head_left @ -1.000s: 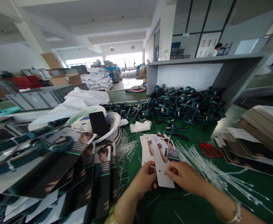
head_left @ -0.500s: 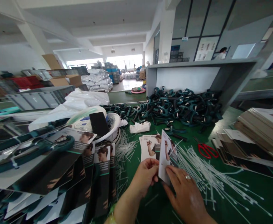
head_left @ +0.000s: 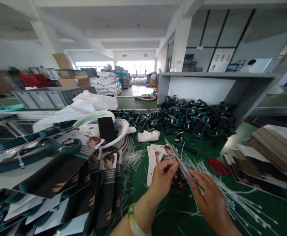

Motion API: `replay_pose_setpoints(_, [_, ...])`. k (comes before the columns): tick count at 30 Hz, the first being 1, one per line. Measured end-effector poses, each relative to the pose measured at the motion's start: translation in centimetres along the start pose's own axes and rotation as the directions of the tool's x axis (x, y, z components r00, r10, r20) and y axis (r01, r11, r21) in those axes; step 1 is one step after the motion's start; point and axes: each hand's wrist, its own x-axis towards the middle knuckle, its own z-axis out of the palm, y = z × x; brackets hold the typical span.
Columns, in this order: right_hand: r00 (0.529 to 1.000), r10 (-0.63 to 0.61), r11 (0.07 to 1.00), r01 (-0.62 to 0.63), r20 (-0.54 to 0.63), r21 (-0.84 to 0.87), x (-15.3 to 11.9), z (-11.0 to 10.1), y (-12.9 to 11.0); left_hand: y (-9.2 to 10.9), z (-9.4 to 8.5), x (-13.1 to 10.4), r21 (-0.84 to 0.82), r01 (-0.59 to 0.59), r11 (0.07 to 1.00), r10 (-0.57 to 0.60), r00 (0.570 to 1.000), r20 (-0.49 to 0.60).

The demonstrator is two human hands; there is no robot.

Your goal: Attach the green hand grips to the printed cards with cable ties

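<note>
My right hand (head_left: 207,193) grips a thin printed card (head_left: 180,160) at its lower edge; the card is seen nearly edge-on. On the card's left side, my left hand (head_left: 163,177) is closed in a pinch on a white cable tie (head_left: 172,162), close to the card. A white tie end curves up beyond the card. Beneath and behind both hands lies a stack of printed cards (head_left: 153,160) on the green tabletop. To the right, a spread of white cable ties (head_left: 228,196) runs partly under my right hand.
Teal and black hand grips (head_left: 195,118) are heaped before a grey shelf. Red scissors (head_left: 218,165) and card stacks (head_left: 276,154) lie right. Carded grips (head_left: 55,164) fill the left, beside a white bowl (head_left: 124,131) with a black phone (head_left: 107,129). A person stands far back right.
The card has turned from showing its face to nearly edge-on. Both hands have shifted right, and my left hand has risen slightly. More of the card stack and a green bracelet now show.
</note>
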Motion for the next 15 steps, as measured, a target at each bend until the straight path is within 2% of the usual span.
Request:
replay_pose_setpoints(2, [0.998,0.061,0.998,-0.061,-0.006,0.023,0.0,0.0,-0.1,-0.2,0.8,0.4,-0.080,-0.038,0.996,0.036,0.999,-0.028])
replay_pose_setpoints(4, [0.989,0.145,0.989,-0.144,-0.020,0.037,0.2,-0.1,-0.2,-0.6,1.5,0.7,-0.207,-0.026,0.978,0.020,0.999,-0.034])
replay_pose_setpoints(7, [0.967,0.254,0.966,-0.252,-0.023,0.061,0.3,-0.3,-0.2,-1.1,2.1,1.0,-0.352,0.089,0.932,-0.065,0.995,0.080])
replay_pose_setpoints(10, [0.952,0.305,0.948,-0.305,0.013,0.088,0.1,-0.4,0.1,-1.3,2.1,1.0,-0.327,0.171,0.929,-0.118,0.977,0.178])
replay_pose_setpoints(15, [0.926,0.377,0.920,-0.379,0.032,0.104,-0.4,-0.4,0.5,-0.8,1.5,1.1,-0.241,0.194,0.951,-0.152,0.971,0.182])
